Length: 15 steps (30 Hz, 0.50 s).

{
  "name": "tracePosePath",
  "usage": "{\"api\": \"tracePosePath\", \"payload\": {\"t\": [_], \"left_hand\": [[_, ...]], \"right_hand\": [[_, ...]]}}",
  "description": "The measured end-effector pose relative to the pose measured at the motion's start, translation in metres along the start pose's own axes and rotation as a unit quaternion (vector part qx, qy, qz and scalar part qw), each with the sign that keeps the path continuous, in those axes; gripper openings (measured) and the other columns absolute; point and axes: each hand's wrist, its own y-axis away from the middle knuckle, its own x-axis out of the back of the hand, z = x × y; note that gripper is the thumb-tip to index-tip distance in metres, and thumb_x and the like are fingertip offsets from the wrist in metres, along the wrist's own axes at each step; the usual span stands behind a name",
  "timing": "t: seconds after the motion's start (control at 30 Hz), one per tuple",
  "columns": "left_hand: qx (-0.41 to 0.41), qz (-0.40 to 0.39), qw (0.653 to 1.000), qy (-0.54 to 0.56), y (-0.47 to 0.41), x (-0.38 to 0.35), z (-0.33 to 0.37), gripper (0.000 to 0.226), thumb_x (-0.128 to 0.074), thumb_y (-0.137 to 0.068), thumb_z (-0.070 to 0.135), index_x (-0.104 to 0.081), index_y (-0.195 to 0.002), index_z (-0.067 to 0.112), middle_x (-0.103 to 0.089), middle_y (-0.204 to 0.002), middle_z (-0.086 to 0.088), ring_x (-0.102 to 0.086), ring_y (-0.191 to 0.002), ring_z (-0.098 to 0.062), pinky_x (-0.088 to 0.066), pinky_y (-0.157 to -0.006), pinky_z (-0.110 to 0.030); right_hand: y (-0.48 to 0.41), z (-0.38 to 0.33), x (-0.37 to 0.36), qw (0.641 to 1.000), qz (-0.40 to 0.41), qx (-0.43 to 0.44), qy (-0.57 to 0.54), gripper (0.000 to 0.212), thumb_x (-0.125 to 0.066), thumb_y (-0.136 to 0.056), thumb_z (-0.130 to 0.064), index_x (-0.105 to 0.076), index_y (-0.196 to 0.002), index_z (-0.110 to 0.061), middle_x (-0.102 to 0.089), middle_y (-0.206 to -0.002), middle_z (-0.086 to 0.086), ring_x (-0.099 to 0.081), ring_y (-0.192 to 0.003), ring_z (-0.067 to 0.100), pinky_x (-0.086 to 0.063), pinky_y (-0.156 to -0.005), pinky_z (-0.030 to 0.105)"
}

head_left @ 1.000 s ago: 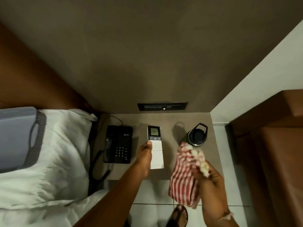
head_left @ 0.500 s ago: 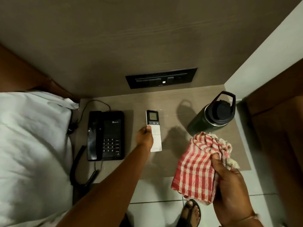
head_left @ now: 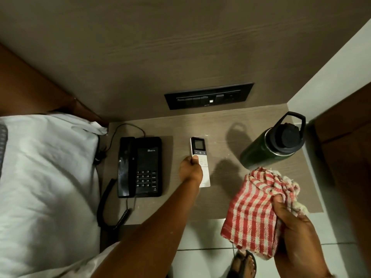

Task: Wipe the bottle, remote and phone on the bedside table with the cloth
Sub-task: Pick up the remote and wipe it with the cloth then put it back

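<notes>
A white remote (head_left: pixel 200 157) with a dark screen lies in the middle of the bedside table (head_left: pixel 224 199). My left hand (head_left: pixel 190 170) grips its left edge, thumb on the buttons. A black corded phone (head_left: pixel 140 166) sits to the left of it. At the table's right rear stands a dark green bottle (head_left: pixel 259 154) with a black handled lid. My right hand (head_left: pixel 297 235) holds a bunched red-and-white checked cloth (head_left: pixel 255 209) above the table's front right corner, just in front of the bottle.
A bed with white pillows (head_left: pixel 46 177) borders the table on the left. A black switch panel (head_left: pixel 208 96) is set in the wall behind. A brown cabinet (head_left: pixel 349 157) stands to the right. Tiled floor and my sandalled foot (head_left: pixel 244 265) are below.
The view has closed in on the table. My left hand has stayed on the remote, and my right hand with the cloth sits lower right, closer to the bottle.
</notes>
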Motion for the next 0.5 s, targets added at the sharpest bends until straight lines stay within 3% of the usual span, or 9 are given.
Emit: {"api": "tracePosePath", "payload": {"t": [0.2, 0.5], "left_hand": [[-0.015, 0.02, 0.996, -0.086, 0.001, 0.003, 0.0, 0.033, -0.053, -0.096, 0.037, -0.072, -0.107, 0.012, -0.072, -0.119, -0.016, -0.065, -0.112, -0.037, -0.05, -0.091, -0.036], [-0.014, -0.029, 0.993, -0.117, 0.001, 0.009, -0.003, 0.043, -0.05, -0.097, 0.043, -0.069, -0.12, 0.012, -0.064, -0.131, -0.017, -0.059, -0.12, -0.036, -0.048, -0.102, -0.039]], "right_hand": [[-0.001, -0.001, -0.002, 1.0, -0.023, 0.007, -0.019, 0.019, -0.064, -0.082, -0.033, -0.07, -0.098, -0.025, -0.077, -0.101, 0.0, -0.074, -0.085, 0.023, -0.054, -0.07, 0.041], [0.01, -0.004, -0.018, 1.0, -0.008, 0.014, -0.001, 0.012, -0.061, -0.087, -0.03, -0.069, -0.094, -0.027, -0.078, -0.095, -0.003, -0.075, -0.083, 0.022, -0.054, -0.066, 0.038]]}}
